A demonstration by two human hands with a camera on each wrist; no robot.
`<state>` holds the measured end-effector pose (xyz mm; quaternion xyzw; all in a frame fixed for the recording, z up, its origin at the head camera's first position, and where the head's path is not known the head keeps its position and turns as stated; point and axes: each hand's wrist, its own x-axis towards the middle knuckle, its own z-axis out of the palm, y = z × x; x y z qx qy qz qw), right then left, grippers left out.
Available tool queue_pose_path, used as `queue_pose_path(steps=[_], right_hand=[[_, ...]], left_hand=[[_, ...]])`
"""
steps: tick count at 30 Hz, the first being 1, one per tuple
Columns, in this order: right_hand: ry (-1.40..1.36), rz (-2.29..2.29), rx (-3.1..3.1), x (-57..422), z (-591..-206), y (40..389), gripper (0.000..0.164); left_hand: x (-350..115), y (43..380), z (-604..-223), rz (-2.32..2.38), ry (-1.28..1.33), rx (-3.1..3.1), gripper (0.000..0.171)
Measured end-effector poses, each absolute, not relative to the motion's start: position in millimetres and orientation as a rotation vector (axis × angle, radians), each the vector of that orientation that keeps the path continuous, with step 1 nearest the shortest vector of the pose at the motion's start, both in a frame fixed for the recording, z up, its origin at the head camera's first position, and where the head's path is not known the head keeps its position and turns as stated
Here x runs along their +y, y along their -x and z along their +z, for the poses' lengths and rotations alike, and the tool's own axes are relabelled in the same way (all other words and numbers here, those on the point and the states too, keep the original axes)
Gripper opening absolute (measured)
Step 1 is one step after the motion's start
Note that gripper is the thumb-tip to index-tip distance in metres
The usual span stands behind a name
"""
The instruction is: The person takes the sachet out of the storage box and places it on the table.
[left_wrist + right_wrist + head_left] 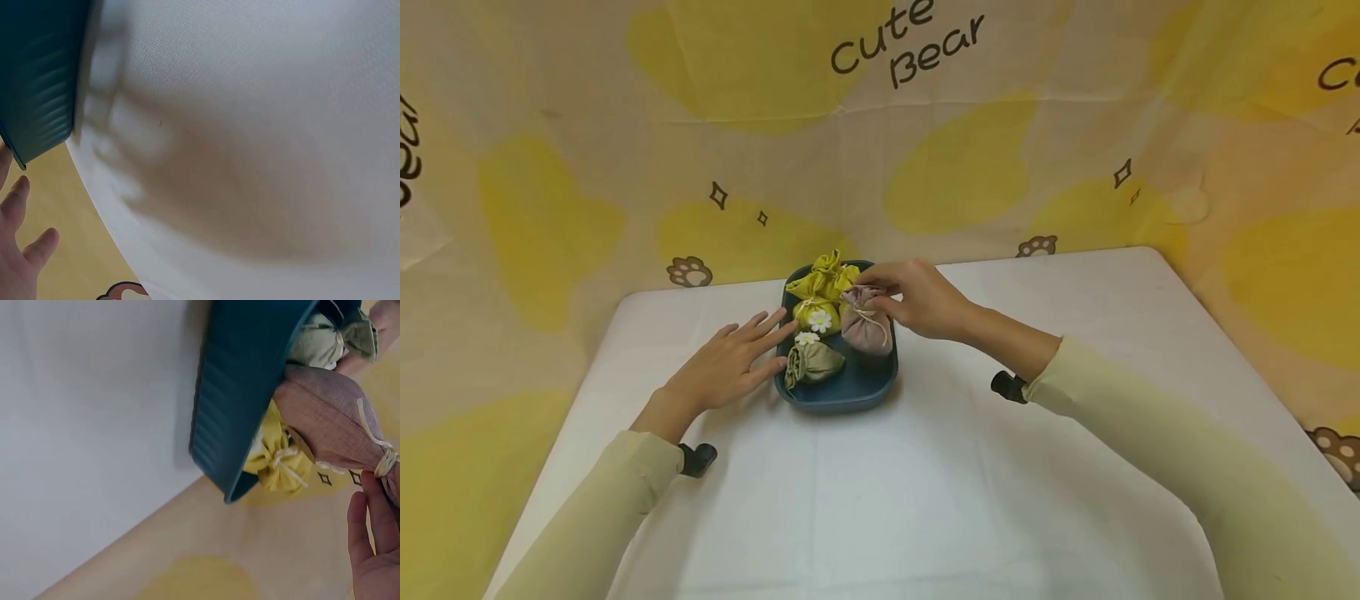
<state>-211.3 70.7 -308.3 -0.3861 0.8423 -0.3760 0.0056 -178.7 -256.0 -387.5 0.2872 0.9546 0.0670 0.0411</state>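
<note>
A mauve drawstring pouch (867, 330) hangs from my right hand (928, 302), which pinches its gathered neck over the right side of a dark blue tray (850, 406). In the right wrist view the same pouch (328, 412) tilts over the tray's rim, its cord tied round the neck. My left hand (730, 360) is spread at the tray's left rim, fingertips right at the edge. Inside the tray lie a grey-green pouch (817, 363) near the front and yellow pouches (815, 315) at the back, with white flower trims. The left wrist view shows the tray's ribbed outer wall (47, 81).
The tray stands on a white-covered table (895, 500) close to its back edge. Behind it hangs a yellow patterned cloth (820, 167) with lettering and paw prints. Black wrist-camera mounts (698, 459) stick out below both sleeves.
</note>
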Motion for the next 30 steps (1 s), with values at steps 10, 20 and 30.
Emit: queue_pose_path(steps=[10,20,30], right_hand=[[1.159,-1.152,2.711,102.7,-284.2,219.5,0.033],[1.061,-1.108,2.835,156.1,-289.1,229.9,0.028],[0.81,-1.035,2.937,214.6,-308.3,233.4,0.026]], left_hand=[[-258.2,177.7,-389.2,0.225,-0.909,2.944,0.062],[-258.2,179.0,-390.6,0.216,-0.896,2.937,0.063],[-257.5,179.1,-391.2,0.233,-0.892,2.938,0.063]])
